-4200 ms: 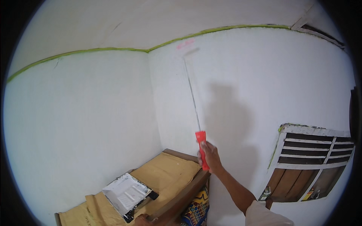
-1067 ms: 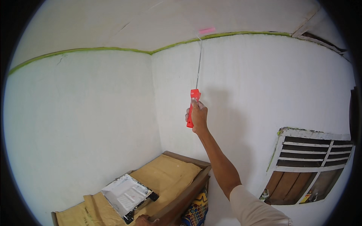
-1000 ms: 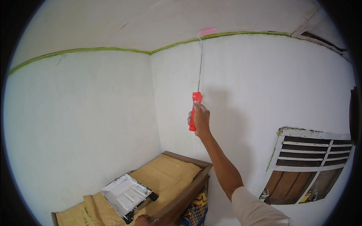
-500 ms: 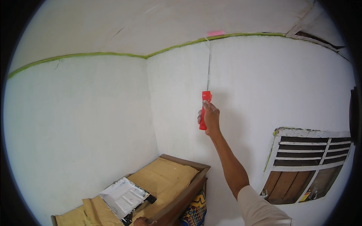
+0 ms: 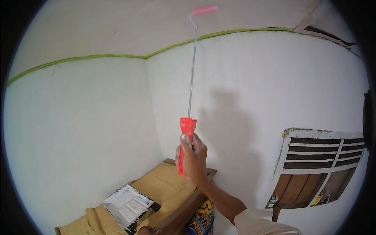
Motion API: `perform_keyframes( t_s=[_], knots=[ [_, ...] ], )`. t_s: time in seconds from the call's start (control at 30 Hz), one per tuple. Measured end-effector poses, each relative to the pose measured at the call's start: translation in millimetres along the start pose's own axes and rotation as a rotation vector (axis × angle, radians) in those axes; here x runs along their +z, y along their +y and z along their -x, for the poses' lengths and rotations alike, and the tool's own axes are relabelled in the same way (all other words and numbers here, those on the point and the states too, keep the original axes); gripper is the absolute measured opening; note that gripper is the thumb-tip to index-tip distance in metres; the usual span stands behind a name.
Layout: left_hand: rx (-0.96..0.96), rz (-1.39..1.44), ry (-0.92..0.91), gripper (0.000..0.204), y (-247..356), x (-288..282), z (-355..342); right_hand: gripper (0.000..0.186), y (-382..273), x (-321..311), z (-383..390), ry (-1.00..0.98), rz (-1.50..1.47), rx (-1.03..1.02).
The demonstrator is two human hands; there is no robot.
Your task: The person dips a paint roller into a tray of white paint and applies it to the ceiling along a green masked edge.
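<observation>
- Right hand (image 5: 194, 160): closed round the red handle (image 5: 188, 124) of the roller (image 5: 191, 86), thumb along the front.
- Roller: raised; pink sleeve (image 5: 205, 10) overlaps the ceiling (image 5: 129, 23) beyond the green trim (image 5: 219, 36). Contact: can't tell.
- Left hand (image 5: 147, 230): at the wooden rim (image 5: 181, 215), just beside the tray (image 5: 121, 197); cut off, can't tell how far closed.
- Tray sits on brown paper (image 5: 164, 182).
- Technique, judged: whole sleeve flat, light even pressure, wrist firm against tilting, slow near the trim.
</observation>
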State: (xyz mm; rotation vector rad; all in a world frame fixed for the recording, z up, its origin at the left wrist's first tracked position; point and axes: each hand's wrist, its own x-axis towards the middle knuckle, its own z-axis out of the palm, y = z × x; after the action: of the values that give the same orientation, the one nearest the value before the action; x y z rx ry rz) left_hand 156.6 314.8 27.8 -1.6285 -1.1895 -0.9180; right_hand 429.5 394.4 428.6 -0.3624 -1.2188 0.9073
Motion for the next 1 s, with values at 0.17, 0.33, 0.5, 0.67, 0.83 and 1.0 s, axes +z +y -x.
perform_keyframes(
  t_s=[0.17, 0.33, 0.5, 0.67, 0.83, 1.0],
  knots=[
    [-0.149, 0.117, -0.246, 0.053, -2.7, 3.2, 0.0, 0.024, 10.8, -29.2, -88.6, 0.12, -0.077, -0.016],
    [-0.375, 0.311, -0.47, 0.052, -4.1, 1.0, 0.2, 0.026, 20.6, -62.1, -153.8, 0.142, -0.071, -0.02],
    [0.11, -0.042, 0.005, 0.047, -9.9, 8.8, 5.5, 0.026, 24.1, -79.6, -174.2, 0.157, -0.032, -0.004],
    [0.118, 0.052, 0.023, 0.046, -9.7, 8.5, -0.7, 0.025, -2.4, -81.0, -150.7, 0.148, -0.047, 0.023],
    [0.002, 0.109, -0.064, 0.047, -3.2, -1.8, -1.7, 0.024, -21.2, -68.3, -73.2, 0.116, 0.032, 0.031],
    [-0.174, 0.253, -0.153, 0.053, 0.0, -3.4, -0.9, 0.023, -28.7, -56.9, -5.9, 0.045, 0.024, 0.067]
  ],
)
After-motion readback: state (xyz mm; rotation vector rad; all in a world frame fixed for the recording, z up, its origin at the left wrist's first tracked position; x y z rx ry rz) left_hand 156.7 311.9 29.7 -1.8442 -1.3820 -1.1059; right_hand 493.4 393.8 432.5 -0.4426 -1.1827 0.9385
